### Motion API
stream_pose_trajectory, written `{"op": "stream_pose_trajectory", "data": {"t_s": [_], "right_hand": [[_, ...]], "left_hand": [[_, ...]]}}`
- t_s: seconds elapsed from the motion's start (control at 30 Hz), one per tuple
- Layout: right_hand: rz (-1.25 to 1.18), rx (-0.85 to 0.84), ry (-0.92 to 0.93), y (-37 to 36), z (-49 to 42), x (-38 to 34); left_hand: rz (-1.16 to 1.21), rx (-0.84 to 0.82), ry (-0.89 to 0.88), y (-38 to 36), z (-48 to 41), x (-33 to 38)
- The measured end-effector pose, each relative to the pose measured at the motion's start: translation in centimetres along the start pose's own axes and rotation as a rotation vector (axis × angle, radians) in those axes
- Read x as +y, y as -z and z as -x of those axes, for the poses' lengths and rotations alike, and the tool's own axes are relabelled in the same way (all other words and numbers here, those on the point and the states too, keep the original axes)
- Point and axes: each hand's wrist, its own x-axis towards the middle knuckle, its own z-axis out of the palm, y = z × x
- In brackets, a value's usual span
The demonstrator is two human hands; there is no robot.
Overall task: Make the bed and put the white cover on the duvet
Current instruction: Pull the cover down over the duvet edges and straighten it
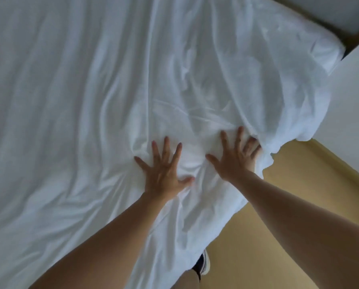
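Note:
The white duvet in its cover (pixel 95 84) lies spread over the bed and fills most of the view, with long wrinkles running along it. Near the bed's right edge, my left hand (pixel 164 167) presses flat on the fabric with its fingers spread. My right hand (pixel 236 155) lies flat beside it, fingers spread, and its outer fingers reach into a fold at the duvet's overhanging edge (pixel 268 155). Bunched creases gather between and ahead of both hands.
A yellowish floor (pixel 289 205) runs along the bed's right side. A white wall or panel (pixel 353 97) stands at the right. A shoe (pixel 203 265) shows on the floor by the bed's edge. A pale headboard or furniture piece (pixel 328 11) sits at the top right.

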Motion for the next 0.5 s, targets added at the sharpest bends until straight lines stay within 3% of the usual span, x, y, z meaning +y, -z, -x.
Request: {"op": "stream_pose_trajectory", "data": {"t_s": [0.13, 0.27, 0.43, 0.5], "right_hand": [[0.001, 0.121, -0.099, 6.2, -11.0, 6.2], [-0.084, -0.047, -0.185, 10.3, -20.6, 13.2], [0.009, -0.344, 0.012, 9.5, -25.5, 15.0], [0.010, -0.294, 0.132, 11.9, -27.7, 16.0]], "left_hand": [[0.039, -0.158, 0.143, -0.1, -8.6, 5.5], [0.063, -0.061, 0.127, 0.9, -14.4, 10.0], [0.110, -0.085, 0.085, 3.0, -23.6, 18.3], [0.097, -0.062, 0.078, 3.8, -27.0, 22.1]]}}
